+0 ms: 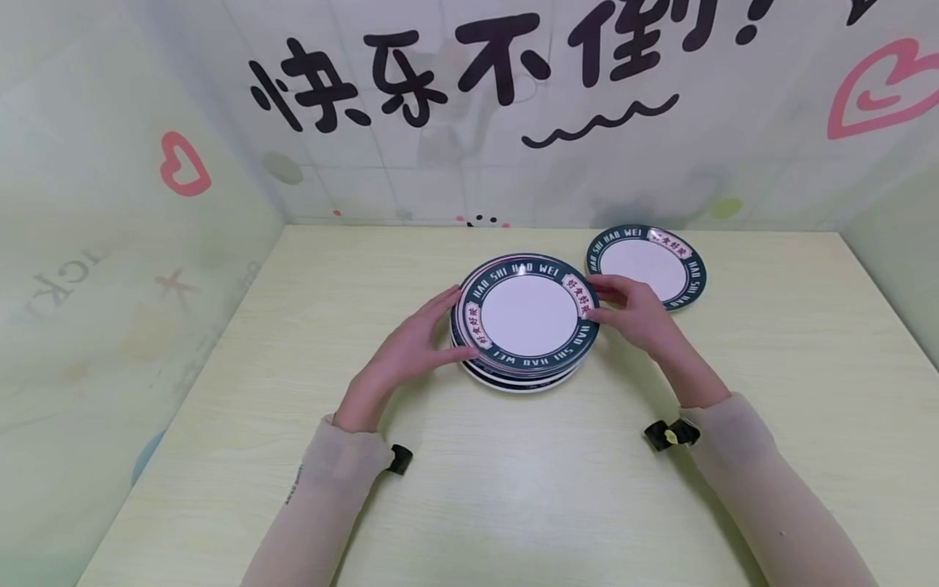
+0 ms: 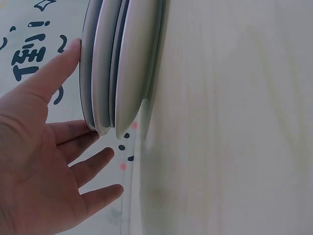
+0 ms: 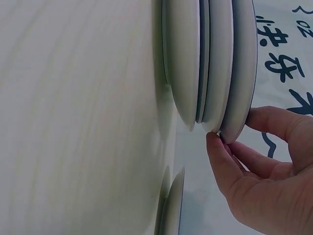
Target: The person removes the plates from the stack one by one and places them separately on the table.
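Green-and-white plate stack (image 1: 524,384) on bench (image 1: 499,497), top plate (image 1: 528,316) between both hands.
Left hand (image 1: 412,346) at stack's left side: thumb and fingers spread wide along the rim, touching; any squeeze, cannot tell. Right hand (image 1: 640,316) at stack's right side: narrow pinch on top plate's rim, thumb over, fingertips at the underside edge. Top plate is round, so no long axis; what counts is the line across it, one hand at each end, both in contact, neither nearer. Single plate (image 1: 641,269) lies behind and right of stack, on the bench, just past the right hand, well apart from the left.
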`<act>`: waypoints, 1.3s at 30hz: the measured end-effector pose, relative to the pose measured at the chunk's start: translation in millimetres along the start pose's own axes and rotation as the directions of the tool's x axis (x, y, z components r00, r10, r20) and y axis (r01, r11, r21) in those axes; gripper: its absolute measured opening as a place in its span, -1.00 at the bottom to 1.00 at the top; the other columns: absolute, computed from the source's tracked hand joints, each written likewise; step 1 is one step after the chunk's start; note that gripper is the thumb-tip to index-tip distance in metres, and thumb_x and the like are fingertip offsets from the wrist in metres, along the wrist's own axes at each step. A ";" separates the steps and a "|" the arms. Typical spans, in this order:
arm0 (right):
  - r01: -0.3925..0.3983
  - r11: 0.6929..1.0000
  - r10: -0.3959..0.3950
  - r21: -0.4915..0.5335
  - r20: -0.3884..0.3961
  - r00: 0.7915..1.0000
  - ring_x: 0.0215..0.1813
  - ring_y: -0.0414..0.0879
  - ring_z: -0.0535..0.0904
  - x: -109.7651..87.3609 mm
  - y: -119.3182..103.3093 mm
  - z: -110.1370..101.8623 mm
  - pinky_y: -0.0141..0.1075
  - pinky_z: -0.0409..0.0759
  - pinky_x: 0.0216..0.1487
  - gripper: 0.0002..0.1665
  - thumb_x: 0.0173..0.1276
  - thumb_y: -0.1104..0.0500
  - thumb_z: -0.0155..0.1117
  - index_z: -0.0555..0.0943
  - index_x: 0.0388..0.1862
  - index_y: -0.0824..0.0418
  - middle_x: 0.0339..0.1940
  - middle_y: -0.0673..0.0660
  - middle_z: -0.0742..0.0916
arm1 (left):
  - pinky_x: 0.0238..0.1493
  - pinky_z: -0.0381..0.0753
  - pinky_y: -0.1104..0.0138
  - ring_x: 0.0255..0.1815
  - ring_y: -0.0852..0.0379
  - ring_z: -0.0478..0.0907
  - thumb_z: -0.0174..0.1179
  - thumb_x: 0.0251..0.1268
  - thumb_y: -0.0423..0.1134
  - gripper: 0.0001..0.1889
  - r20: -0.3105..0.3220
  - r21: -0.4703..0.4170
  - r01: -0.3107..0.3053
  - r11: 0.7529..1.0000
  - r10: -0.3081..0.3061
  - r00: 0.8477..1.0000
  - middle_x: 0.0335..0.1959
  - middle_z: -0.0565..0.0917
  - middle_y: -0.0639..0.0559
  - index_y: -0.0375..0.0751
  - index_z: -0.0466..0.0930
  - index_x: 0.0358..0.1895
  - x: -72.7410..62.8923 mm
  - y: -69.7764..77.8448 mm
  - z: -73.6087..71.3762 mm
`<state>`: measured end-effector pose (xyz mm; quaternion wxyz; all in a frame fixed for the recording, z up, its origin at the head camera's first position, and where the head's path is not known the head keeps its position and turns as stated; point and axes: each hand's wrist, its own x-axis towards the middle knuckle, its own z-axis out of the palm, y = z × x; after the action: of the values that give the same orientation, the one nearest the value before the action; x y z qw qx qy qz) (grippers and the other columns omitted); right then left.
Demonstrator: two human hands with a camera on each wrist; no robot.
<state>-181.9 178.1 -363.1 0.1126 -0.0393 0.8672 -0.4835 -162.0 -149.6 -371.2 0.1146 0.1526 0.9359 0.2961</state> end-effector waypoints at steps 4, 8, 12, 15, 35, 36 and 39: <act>-0.003 1.000 0.003 -0.003 -0.003 1.000 0.45 0.24 0.40 0.4 0.5 -1.2 0.03 0.47 0.45 -0.32 0.40 0.31 0.24 0.34 0.48 0.30 0.46 0.34 0.45 | 0.62 0.08 -0.08 0.67 -0.06 -0.04 0.38 0.12 0.23 0.07 -0.001 0.009 -0.005 1.000 0.005 1.000 0.66 0.00 0.09 0.02 -0.02 0.62 0.3 1.8 0.1; -0.003 1.000 0.003 -0.011 -0.009 1.000 0.44 0.24 0.41 1.4 1.6 -1.7 0.04 0.48 0.44 -0.33 0.40 0.32 0.24 0.35 0.47 0.31 0.45 0.34 0.47 | 0.62 0.08 -0.08 0.67 -0.06 -0.05 0.38 0.13 0.22 0.06 0.001 0.011 0.001 1.000 -0.001 1.000 0.66 0.00 0.09 0.02 -0.03 0.62 0.6 3.0 -0.1; -0.013 0.999 0.013 -0.030 -0.022 1.000 0.41 0.24 0.43 1.8 0.8 -1.3 0.04 0.51 0.42 -0.33 0.39 0.28 0.26 0.37 0.46 0.29 0.42 0.34 0.50 | 0.62 0.08 -0.07 0.67 -0.06 -0.05 0.37 0.14 0.23 0.06 0.003 0.012 0.003 1.000 -0.003 1.000 0.66 0.00 0.10 0.03 -0.03 0.62 1.4 2.9 -0.2; -0.022 0.998 0.021 -0.051 -0.030 0.999 0.38 0.24 0.46 2.4 -0.3 -0.6 0.05 0.54 0.39 -0.33 0.38 0.23 0.30 0.39 0.45 0.28 0.39 0.34 0.53 | 0.62 0.08 -0.07 0.67 -0.06 -0.04 0.37 0.15 0.23 0.05 0.005 0.010 0.006 1.000 -0.006 1.000 0.66 0.01 0.10 0.03 -0.02 0.62 1.9 2.0 0.0; -0.007 0.996 0.004 -0.094 -0.032 0.999 0.33 0.25 0.49 4.6 -2.4 -1.9 0.06 0.58 0.34 -0.39 0.41 0.29 0.25 0.41 0.42 0.32 0.33 0.36 0.56 | 0.63 0.07 -0.05 0.67 -0.05 -0.04 0.37 0.16 0.21 0.04 0.008 0.011 0.000 1.000 0.000 1.000 0.66 0.01 0.09 0.02 -0.03 0.62 2.1 1.6 -0.2; -0.002 0.996 0.000 -0.089 -0.030 1.000 0.33 0.25 0.50 4.5 -2.0 -2.4 0.06 0.58 0.34 -0.39 0.41 0.29 0.25 0.41 0.42 0.32 0.32 0.37 0.56 | 0.63 0.07 -0.05 0.67 -0.05 -0.04 0.37 0.16 0.20 0.04 0.008 0.011 -0.001 1.000 0.001 1.000 0.66 0.01 0.09 0.02 -0.03 0.62 2.0 1.6 -0.2; -0.004 0.998 0.002 -0.064 -0.020 1.000 0.30 0.23 0.52 3.8 -0.3 -4.4 -0.06 0.63 0.30 -0.39 0.42 0.29 0.24 0.41 0.43 0.31 0.33 0.36 0.57 | 0.64 0.06 -0.04 0.67 -0.04 -0.04 0.37 0.16 0.20 0.04 0.007 0.008 -0.002 1.000 0.002 1.000 0.66 0.01 0.09 0.02 -0.02 0.62 2.4 0.8 0.8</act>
<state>-186.6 180.9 -361.2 0.1033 -0.0368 0.8833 -0.4558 -163.9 -147.7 -371.7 0.1172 0.1551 0.9365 0.2920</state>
